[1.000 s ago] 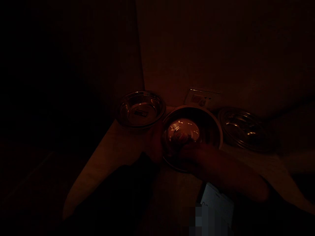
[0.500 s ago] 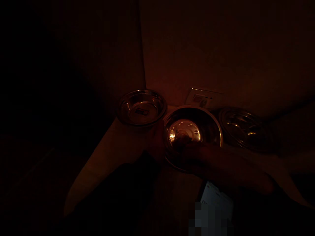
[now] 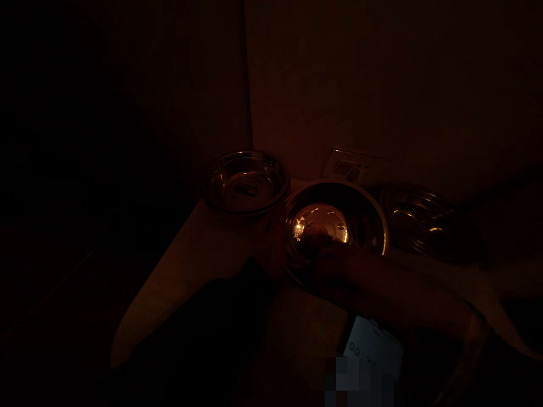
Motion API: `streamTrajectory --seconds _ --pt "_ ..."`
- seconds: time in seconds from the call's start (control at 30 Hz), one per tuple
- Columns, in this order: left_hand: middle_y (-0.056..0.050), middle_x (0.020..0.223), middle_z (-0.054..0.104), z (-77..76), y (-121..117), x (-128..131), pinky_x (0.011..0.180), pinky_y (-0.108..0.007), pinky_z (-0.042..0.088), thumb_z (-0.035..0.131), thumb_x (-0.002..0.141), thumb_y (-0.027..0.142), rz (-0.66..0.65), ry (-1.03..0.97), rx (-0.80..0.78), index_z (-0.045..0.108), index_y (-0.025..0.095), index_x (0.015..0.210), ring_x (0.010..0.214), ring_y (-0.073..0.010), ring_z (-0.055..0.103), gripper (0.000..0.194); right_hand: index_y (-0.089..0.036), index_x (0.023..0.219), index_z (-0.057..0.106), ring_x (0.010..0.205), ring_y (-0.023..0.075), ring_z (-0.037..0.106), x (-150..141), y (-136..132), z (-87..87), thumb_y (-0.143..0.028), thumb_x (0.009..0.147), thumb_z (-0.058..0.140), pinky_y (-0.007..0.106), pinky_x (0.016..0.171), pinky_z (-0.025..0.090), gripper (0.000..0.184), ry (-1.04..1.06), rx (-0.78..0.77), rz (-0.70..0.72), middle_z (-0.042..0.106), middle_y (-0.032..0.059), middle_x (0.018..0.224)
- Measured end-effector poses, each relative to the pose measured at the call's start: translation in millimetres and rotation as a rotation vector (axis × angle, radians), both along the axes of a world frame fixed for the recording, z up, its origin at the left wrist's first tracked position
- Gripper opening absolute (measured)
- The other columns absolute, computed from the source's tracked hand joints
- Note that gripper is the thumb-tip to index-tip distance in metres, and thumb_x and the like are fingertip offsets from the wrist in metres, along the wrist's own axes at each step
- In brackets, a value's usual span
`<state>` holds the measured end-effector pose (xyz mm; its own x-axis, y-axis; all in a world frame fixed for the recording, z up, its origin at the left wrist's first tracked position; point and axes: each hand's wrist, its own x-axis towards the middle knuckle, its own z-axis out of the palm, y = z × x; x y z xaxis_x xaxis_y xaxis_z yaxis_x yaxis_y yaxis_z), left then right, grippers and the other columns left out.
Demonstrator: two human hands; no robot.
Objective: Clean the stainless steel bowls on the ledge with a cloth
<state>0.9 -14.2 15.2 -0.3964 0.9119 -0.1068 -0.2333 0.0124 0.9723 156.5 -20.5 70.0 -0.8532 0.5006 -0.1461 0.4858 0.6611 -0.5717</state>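
Shiny metal bowl, left hand at rim, right hand inside, can't tell grips, dark-marked dish beyond left hand

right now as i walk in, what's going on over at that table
In very dim light, a person has their left hand at the left side of a deep metal bowl, while their right hand reaches over the near rim into it. It is too dark to tell whether the fingers grip anything. A shallow metal dish stands to the left on the table, and a lit screen shows near the right forearm.
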Motion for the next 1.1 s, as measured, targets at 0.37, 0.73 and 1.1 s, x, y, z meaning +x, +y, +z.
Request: streamTrajectory --seconds 0.37,0.73,1.1 --pt "-0.003 0.08 0.07 18.9 -3.0 -0.8 0.078 -0.025 0.047 0.049 0.08 -0.001 -0.001 0.019 -0.085 0.065 0.018 0.072 0.088 -0.0188 0.062 0.026 -0.02 0.102 0.064 0.086 0.0158 0.059 -12.9 -7.5 -12.8 -0.023 0.095 0.049 0.027 0.072 0.043 0.017 0.041 0.116 -0.074 0.064 0.0044 0.097" --pt "-0.002 0.068 0.064 6.1 1.7 1.8 0.061 -0.025 0.045 0.04 0.094 0.026 0.02 -0.028 -0.071 0.06 0.017 0.069 0.064 -0.0138 0.057 0.034 -0.017 0.096 0.063 0.086 0.0155 0.058 -15.3 -12.5 -15.3 -0.018 0.093 0.052 0.027 0.072 0.042 0.011 0.032 0.223 -0.09 0.064 0.0048 0.1" --pt "-0.002 0.069 0.063 17.9 -2.4 1.3 0.062 -0.022 0.046 0.043 0.09 0.009 0.032 0.104 -0.092 0.061 0.017 0.065 0.07 -0.0138 0.057 0.031 -0.024 0.107 0.06 0.083 0.0162 0.061 -1.1 -16.2 -7.6 -0.009 0.086 0.055 0.028 0.072 0.045 0.026 -0.077 0.251 -0.075 0.066 0.0015 0.098"
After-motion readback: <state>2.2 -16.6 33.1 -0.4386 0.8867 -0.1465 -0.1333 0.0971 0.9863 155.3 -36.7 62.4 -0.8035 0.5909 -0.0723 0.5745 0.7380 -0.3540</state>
